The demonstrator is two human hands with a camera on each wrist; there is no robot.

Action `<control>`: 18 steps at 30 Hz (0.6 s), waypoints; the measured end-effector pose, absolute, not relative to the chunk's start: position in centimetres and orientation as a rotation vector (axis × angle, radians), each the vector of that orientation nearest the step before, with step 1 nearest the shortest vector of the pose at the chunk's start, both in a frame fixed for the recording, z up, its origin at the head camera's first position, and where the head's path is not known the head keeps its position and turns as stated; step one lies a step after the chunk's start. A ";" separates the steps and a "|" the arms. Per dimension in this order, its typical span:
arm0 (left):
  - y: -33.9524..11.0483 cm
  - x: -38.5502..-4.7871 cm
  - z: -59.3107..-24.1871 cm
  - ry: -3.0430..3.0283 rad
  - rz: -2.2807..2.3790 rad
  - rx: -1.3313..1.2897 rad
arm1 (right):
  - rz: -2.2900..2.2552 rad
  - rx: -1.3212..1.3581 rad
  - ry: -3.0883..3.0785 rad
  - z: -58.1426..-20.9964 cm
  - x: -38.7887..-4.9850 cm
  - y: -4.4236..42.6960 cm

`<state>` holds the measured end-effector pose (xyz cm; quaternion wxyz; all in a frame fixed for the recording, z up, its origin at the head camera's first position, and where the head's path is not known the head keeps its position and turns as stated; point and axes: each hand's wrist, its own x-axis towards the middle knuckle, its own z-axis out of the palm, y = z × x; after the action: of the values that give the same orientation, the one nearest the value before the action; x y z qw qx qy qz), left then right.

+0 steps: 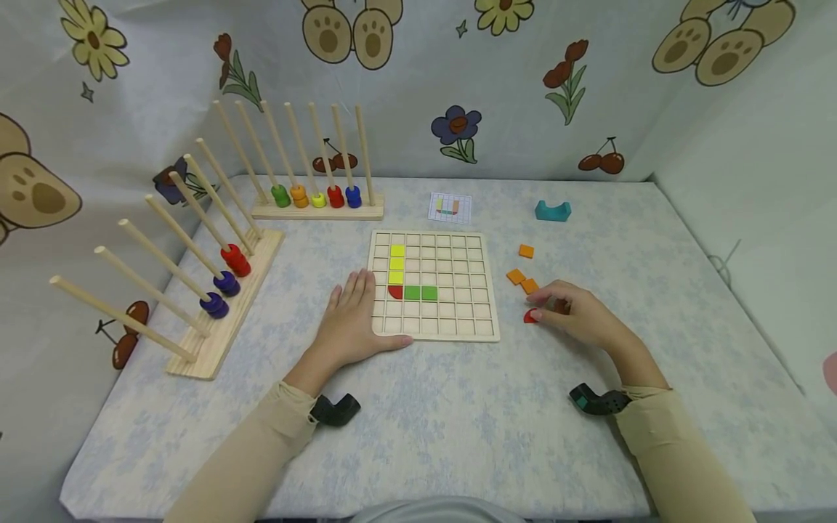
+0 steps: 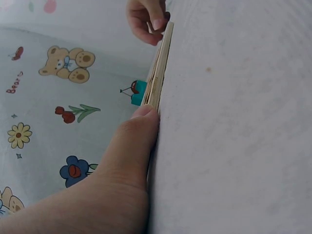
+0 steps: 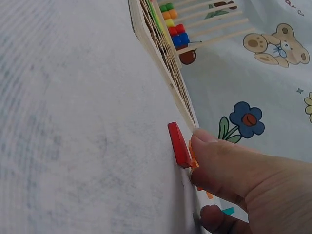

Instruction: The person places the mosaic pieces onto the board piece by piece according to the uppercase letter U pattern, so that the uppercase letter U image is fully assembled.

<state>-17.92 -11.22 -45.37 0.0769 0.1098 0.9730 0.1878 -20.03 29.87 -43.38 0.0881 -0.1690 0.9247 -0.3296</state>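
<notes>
My left hand [image 1: 349, 319] lies with straight fingers at the left edge of a wooden grid board [image 1: 458, 319]; its thumb runs along the board's front edge. On the board are three yellow square tiles [image 1: 396, 264] in a column, a red rounded tile [image 1: 395, 292] below them, and two green tiles [image 1: 421, 293] beside that. To the right of the board, my right hand [image 1: 582, 316] pinches another red rounded tile [image 3: 179, 145] by its edge between thumb and finger, just at the tabletop. Three orange square tiles [image 1: 526, 251] lie just beyond that hand.
A small pattern card [image 1: 450, 208] lies behind the board, and a teal curved block [image 1: 552, 211] at the back right. Two wooden peg racks, one at the back [image 1: 318, 211] and one at the left [image 1: 222, 338], carry coloured beads on upright pegs.
</notes>
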 end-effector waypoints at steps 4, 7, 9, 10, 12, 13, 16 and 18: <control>-11.2 -18.0 -45.4 2.910 0.559 0.332 | -0.985 -0.532 2.715 -43.2 -19.9 29.9; -11.2 -18.1 -45.3 2.907 0.564 0.334 | -0.987 -0.530 2.681 -43.1 -19.8 30.0; -11.2 -18.1 -45.3 2.909 0.565 0.333 | -0.986 -0.529 2.668 -43.1 -19.9 30.1; -11.2 -18.0 -45.3 2.910 0.562 0.331 | -0.980 -0.527 2.666 -43.1 -19.9 30.1; -11.2 -18.0 -45.3 2.911 0.558 0.329 | -0.974 -0.531 2.666 -43.1 -19.9 30.1; -11.2 -18.0 -45.3 2.911 0.555 0.328 | -0.968 -0.539 2.671 -43.1 -20.0 30.0; -11.2 -18.0 -45.3 2.911 0.555 0.329 | -0.954 -0.547 2.685 -43.2 -20.0 29.9; -11.2 -18.0 -45.3 2.910 0.556 0.330 | -0.943 -0.542 2.696 -43.2 -20.0 29.8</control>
<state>-18.00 -11.21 -45.31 0.0800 0.1105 0.9731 0.1859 -20.04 29.77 -43.18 0.1171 -0.1852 0.9210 -0.3222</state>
